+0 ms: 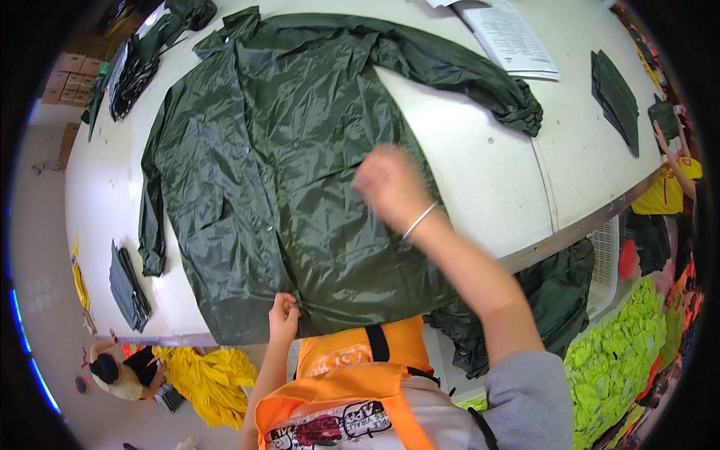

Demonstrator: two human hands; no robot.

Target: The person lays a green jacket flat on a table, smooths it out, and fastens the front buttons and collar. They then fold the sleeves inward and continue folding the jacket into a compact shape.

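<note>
A dark green raincoat lies spread out, front side up, its collar at the far side and its hem overhanging the near table edge. One sleeve stretches to the far right; the other hangs down along the left side. My left hand is closed, pinching the coat's front edge near the hem. Over the right front panel is my right hand, smeared by motion, with a white band on the wrist. Its fingers look bent, but whether they hold or touch the cloth is unclear.
The white table carries folded dark green garments at left and right, plus printed sheets at the far side. Beneath its right edge are a white crate and lime-green garments. Yellow cloth and another person are lower left.
</note>
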